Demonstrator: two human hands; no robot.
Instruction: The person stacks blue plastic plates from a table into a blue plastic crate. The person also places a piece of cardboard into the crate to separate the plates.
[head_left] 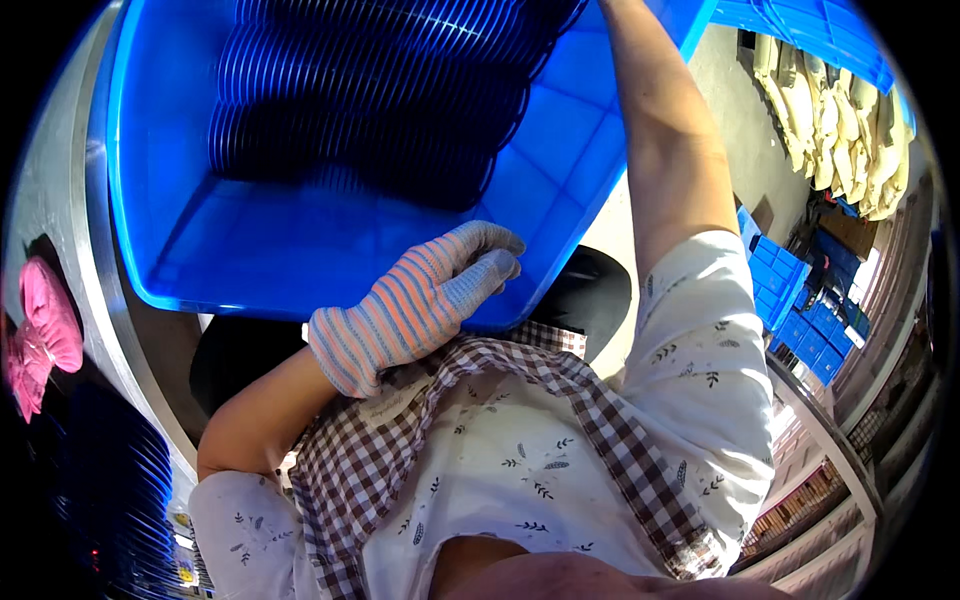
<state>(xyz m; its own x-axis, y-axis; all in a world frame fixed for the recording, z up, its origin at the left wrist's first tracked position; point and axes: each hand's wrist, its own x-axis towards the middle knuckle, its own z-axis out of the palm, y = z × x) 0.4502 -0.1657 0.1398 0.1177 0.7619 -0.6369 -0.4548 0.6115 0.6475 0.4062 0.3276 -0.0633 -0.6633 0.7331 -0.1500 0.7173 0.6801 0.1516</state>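
Note:
My left hand (410, 305) wears a knit glove striped in grey and orange. It lies over the near rim of a large blue plastic bin (330, 250), its fingers curled and held together. Its palm side is hidden, so whatever it may hold does not show. Inside the bin stand closely packed rows of thin black pieces with curved edges (370, 100). My bare right forearm (665, 130) stretches along the bin's right side, and my right hand is beyond the top of the picture.
To the left runs a metal-edged table (110, 270) with a pink cloth item (50, 320) and more dark ribbed pieces (110, 480). Several blue crates (805, 330) and pale sacks (840, 130) stand at right. Another blue bin (820, 30) shows at upper right.

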